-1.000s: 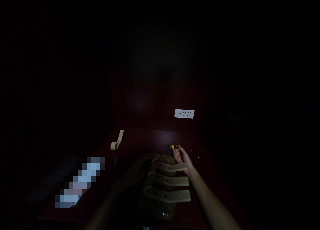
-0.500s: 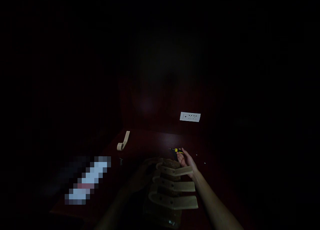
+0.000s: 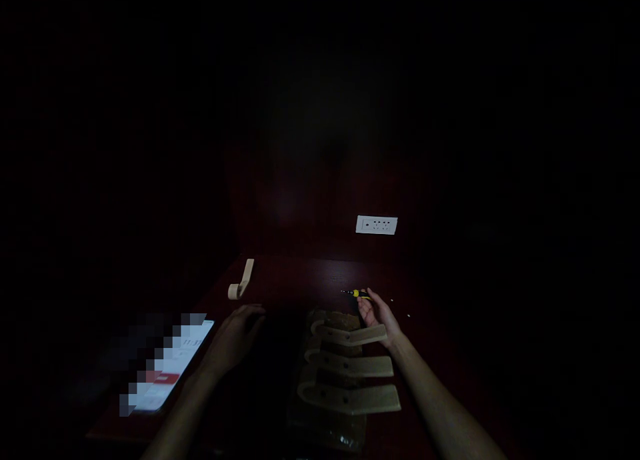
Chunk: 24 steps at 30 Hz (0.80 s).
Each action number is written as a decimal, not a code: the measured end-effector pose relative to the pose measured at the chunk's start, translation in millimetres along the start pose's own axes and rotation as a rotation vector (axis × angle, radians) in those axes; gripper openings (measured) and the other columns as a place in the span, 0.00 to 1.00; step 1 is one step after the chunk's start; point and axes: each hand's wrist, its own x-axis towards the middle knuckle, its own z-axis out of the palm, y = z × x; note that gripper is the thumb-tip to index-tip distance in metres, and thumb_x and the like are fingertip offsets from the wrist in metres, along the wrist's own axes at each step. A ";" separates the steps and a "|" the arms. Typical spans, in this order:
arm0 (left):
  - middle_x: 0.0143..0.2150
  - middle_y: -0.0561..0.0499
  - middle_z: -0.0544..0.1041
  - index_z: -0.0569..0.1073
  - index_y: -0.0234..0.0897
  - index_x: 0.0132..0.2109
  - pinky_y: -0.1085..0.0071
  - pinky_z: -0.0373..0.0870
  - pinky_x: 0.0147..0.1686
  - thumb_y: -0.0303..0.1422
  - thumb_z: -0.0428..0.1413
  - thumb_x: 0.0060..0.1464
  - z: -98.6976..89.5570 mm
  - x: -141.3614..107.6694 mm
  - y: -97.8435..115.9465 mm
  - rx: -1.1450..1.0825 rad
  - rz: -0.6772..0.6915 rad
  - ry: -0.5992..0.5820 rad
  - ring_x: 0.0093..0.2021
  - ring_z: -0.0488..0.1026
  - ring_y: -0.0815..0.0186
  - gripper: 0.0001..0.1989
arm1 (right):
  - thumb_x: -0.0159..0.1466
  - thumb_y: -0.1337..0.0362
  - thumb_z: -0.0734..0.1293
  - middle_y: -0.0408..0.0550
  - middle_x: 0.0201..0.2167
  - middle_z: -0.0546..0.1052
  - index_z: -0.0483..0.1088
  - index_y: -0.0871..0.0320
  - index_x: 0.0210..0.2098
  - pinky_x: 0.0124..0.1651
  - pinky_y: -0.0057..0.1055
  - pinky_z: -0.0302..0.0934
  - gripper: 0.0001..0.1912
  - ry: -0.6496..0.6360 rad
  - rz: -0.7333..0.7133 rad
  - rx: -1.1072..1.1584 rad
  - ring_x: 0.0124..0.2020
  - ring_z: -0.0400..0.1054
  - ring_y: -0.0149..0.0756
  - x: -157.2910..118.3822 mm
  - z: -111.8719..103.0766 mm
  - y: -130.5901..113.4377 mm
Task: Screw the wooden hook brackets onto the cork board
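Observation:
My right hand (image 3: 377,315) is closed on a yellow and black screwdriver (image 3: 356,293), whose tip points left. Below it, three pale curved hooks (image 3: 350,365) with dark holes lie in a row on a wrapped brown block (image 3: 327,433). My left hand (image 3: 235,337) is over the dark red table, left of the block, palm down with its thumb apart from the fingers and nothing seen in it. A fourth pale hook (image 3: 243,281) lies on the table just beyond my left hand.
A lit screen (image 3: 175,367), partly pixelated, lies at the left of the table (image 3: 295,270). A white socket panel (image 3: 377,225) is on the dark wall behind. Two tiny bright items (image 3: 409,315) lie right of my right hand. The surroundings are very dark.
My left hand has moved left, away from the wrapped block, to beside the lit screen. My right hand still holds the screwdriver. The view has shifted slightly.

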 end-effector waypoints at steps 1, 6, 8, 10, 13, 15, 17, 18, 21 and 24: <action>0.49 0.48 0.75 0.74 0.40 0.45 0.63 0.65 0.54 0.40 0.50 0.55 -8.0 5.6 -10.2 0.061 0.000 -0.007 0.50 0.72 0.59 0.14 | 0.60 0.71 0.67 0.51 0.29 0.78 0.69 0.63 0.34 0.35 0.23 0.71 0.02 0.003 -0.001 -0.005 0.29 0.74 0.31 -2.6 -0.1 -1.0; 0.43 0.52 0.79 0.74 0.43 0.46 0.71 0.68 0.43 0.34 0.49 0.54 -51.4 41.9 -40.6 0.281 -0.061 -0.241 0.44 0.75 0.62 0.14 | 0.60 0.70 0.66 0.51 0.28 0.78 0.69 0.64 0.36 0.33 0.22 0.71 0.04 0.019 0.002 -0.005 0.28 0.74 0.31 -14.2 -4.2 -8.8; 0.42 0.52 0.79 0.75 0.44 0.43 0.72 0.68 0.41 0.30 0.50 0.52 -61.8 55.4 -45.7 0.359 -0.051 -0.372 0.43 0.75 0.62 0.13 | 0.60 0.70 0.66 0.51 0.28 0.78 0.69 0.64 0.36 0.32 0.23 0.71 0.04 0.038 -0.009 0.003 0.28 0.74 0.31 -16.0 -6.5 -12.1; 0.42 0.52 0.79 0.76 0.43 0.41 0.72 0.67 0.40 0.28 0.52 0.49 -65.3 65.0 -47.7 0.441 -0.044 -0.441 0.44 0.75 0.62 0.13 | 0.60 0.70 0.66 0.51 0.28 0.78 0.69 0.64 0.36 0.31 0.24 0.72 0.04 0.048 -0.030 0.003 0.28 0.74 0.32 -16.4 -8.4 -14.3; 0.43 0.51 0.78 0.76 0.44 0.41 0.72 0.66 0.41 0.27 0.55 0.45 -61.4 70.9 -45.9 0.543 -0.046 -0.513 0.44 0.75 0.61 0.14 | 0.60 0.70 0.66 0.51 0.29 0.78 0.69 0.64 0.37 0.32 0.24 0.72 0.05 0.039 -0.034 0.009 0.28 0.75 0.32 -16.5 -10.3 -15.6; 0.44 0.50 0.77 0.76 0.44 0.42 0.71 0.66 0.41 0.25 0.55 0.45 -57.2 70.6 -42.6 0.592 -0.034 -0.549 0.44 0.75 0.61 0.16 | 0.61 0.70 0.65 0.51 0.28 0.78 0.69 0.63 0.37 0.32 0.24 0.72 0.04 0.033 -0.025 0.019 0.28 0.75 0.31 -17.3 -11.0 -15.5; 0.45 0.49 0.77 0.75 0.44 0.43 0.71 0.66 0.42 0.24 0.55 0.45 -54.1 68.6 -39.1 0.626 -0.001 -0.564 0.45 0.74 0.60 0.17 | 0.62 0.70 0.64 0.51 0.28 0.78 0.69 0.63 0.36 0.31 0.23 0.72 0.03 0.025 -0.016 0.025 0.28 0.74 0.31 -18.3 -11.3 -14.9; 0.45 0.49 0.77 0.75 0.44 0.43 0.71 0.66 0.43 0.24 0.55 0.45 -53.1 67.5 -37.5 0.635 0.019 -0.562 0.45 0.74 0.61 0.17 | 0.62 0.70 0.64 0.51 0.28 0.78 0.69 0.62 0.36 0.31 0.23 0.71 0.03 0.024 -0.012 0.031 0.28 0.74 0.31 -18.8 -11.2 -14.5; 0.46 0.50 0.77 0.75 0.45 0.44 0.72 0.66 0.45 0.24 0.56 0.43 -51.9 65.4 -36.3 0.635 0.057 -0.538 0.46 0.74 0.61 0.19 | 0.62 0.70 0.64 0.50 0.28 0.78 0.69 0.62 0.35 0.33 0.23 0.72 0.02 0.017 0.008 0.058 0.28 0.74 0.30 -19.9 -10.0 -12.9; 0.40 0.53 0.78 0.76 0.44 0.39 0.74 0.66 0.41 0.25 0.55 0.44 -51.8 67.4 -41.8 0.619 0.058 -0.573 0.42 0.74 0.63 0.14 | 0.62 0.69 0.64 0.49 0.28 0.78 0.69 0.63 0.35 0.33 0.23 0.72 0.02 -0.008 0.036 0.063 0.28 0.74 0.30 -20.2 -8.8 -11.3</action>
